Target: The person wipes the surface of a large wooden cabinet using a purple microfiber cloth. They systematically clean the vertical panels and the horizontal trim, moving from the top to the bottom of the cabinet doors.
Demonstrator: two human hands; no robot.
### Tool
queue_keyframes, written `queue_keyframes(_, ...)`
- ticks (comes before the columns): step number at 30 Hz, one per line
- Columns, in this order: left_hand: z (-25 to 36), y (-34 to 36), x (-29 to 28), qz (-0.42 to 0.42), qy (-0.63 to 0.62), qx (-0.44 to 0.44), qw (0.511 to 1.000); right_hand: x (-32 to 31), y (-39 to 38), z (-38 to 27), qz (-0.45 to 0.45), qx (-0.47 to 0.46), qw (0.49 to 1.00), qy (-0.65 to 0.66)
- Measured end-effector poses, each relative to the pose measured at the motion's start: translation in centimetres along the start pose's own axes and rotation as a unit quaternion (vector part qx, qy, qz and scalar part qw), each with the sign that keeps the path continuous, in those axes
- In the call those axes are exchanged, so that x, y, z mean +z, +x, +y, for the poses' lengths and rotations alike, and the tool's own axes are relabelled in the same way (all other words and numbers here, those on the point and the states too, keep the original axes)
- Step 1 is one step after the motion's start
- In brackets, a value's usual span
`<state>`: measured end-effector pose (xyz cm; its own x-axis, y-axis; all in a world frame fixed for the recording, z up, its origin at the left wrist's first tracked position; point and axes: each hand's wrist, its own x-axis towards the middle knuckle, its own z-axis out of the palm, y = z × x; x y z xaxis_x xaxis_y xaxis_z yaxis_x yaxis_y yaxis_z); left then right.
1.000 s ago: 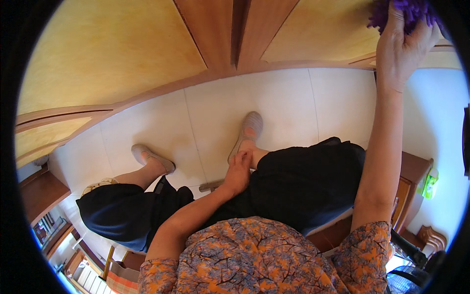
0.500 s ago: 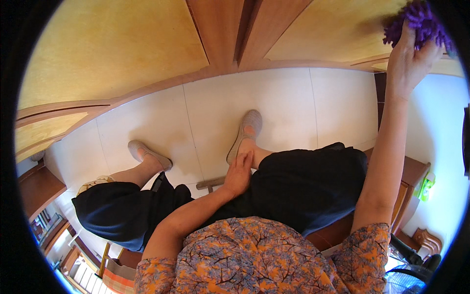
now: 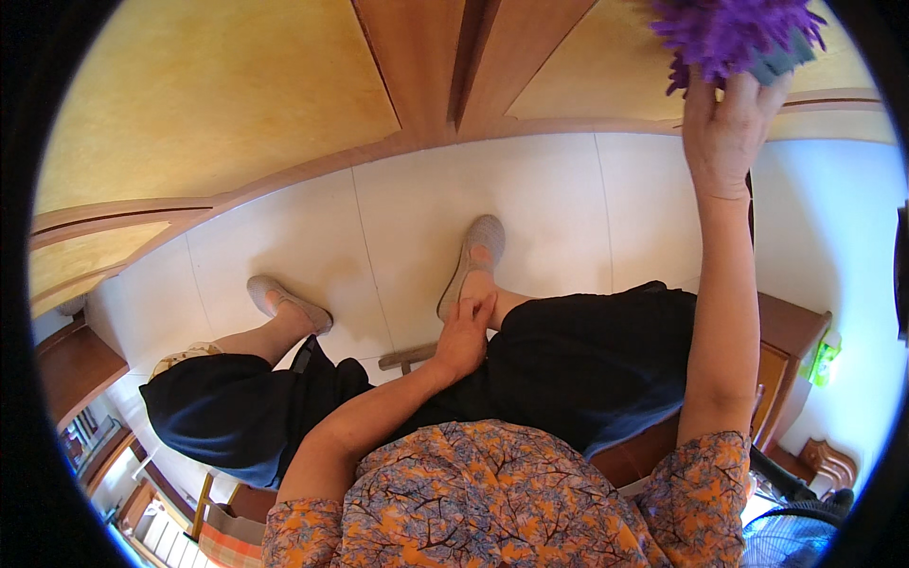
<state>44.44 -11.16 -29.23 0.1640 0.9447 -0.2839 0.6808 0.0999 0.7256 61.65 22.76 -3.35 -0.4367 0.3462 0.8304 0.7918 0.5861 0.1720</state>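
Observation:
High at the right, my right hand [image 3: 729, 133] is closed on a purple chenille cleaning mitt [image 3: 715, 33] with shaggy noodle-like strands and a grey-green backing [image 3: 784, 59]. The mitt is against or just in front of the pale yellow panel [image 3: 606, 66] of a wooden cabinet door. Part of it is cut off by the upper edge of the picture. My left hand [image 3: 464, 336] lies on my right leg by the edge of the black trousers [image 3: 587, 360], holding nothing, its fingers stretched out.
A second yellow door panel [image 3: 237, 104] spans the left. Below lies a pale tiled floor [image 3: 530, 180] with my grey shoes [image 3: 483, 237] on it. A brown wooden cabinet [image 3: 800, 331] stands at the right, a fan [image 3: 786, 535] at the lower right.
My right hand and the purple mitt have shifted left along the door panel, and more of the grey-green backing shows. My left hand has stayed in place.

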Motion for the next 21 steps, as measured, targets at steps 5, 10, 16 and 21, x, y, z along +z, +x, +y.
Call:
queue_keyframes(5, -0.5, -0.6, 0.3, 0.005, -0.002, 0.010, 1.000, -0.8, 4.5, 1.4, 0.071, 0.066, 0.995, 0.024)
queue_keyframes(10, -1.1, -0.8, -0.1, -0.025, -0.028, 0.012, 0.999, 0.2, 6.2, 0.4, 0.149, 0.017, 0.984, 0.098)
queue_keyframes(16, -0.9, -1.0, -0.4, -0.041, -0.026, 0.004, 0.999, 0.4, 2.8, -1.5, 0.057, 0.016, 0.998, 0.029)
queue_keyframes(21, -1.0, -1.3, -0.7, -0.035, -0.047, 0.006, 0.998, 0.1, 1.8, 3.6, 0.038, 0.094, 0.995, -0.008)
